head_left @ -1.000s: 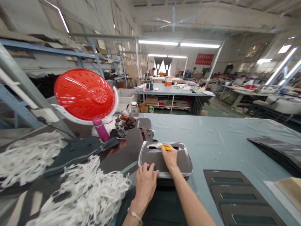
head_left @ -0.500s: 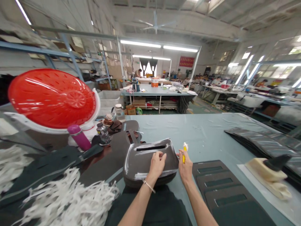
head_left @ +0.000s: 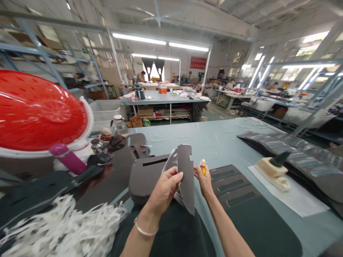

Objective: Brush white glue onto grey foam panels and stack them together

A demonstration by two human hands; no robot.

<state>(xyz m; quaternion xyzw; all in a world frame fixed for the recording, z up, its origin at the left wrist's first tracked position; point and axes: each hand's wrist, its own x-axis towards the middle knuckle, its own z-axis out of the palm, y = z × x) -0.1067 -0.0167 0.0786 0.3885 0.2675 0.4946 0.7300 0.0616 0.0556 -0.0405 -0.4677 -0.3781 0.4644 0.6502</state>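
My left hand [head_left: 164,188] grips a dark grey slotted panel [head_left: 186,175], thin and held up almost on edge, with wet-looking white streaks along its far side. Left of it lies a stack of similar rounded panels [head_left: 143,178], with a long slot in the top one. A small yellow-handled brush [head_left: 203,168] with a whitish tip is held in my right hand [head_left: 204,181], just right of the raised panel. Dark cloth [head_left: 171,232] lies below my hands.
Larger panels with slots [head_left: 238,203] lie at right. Beyond them a cream bottle with a black cap [head_left: 273,171] rests on white paper, near streaked panels [head_left: 300,153]. At left are white strips [head_left: 64,228], a purple flask [head_left: 68,159] and a big red basin [head_left: 48,110].
My left hand has lifted the top panel off the stack and turned it up on edge. The brush stays in my right hand. The view has swung to the right.
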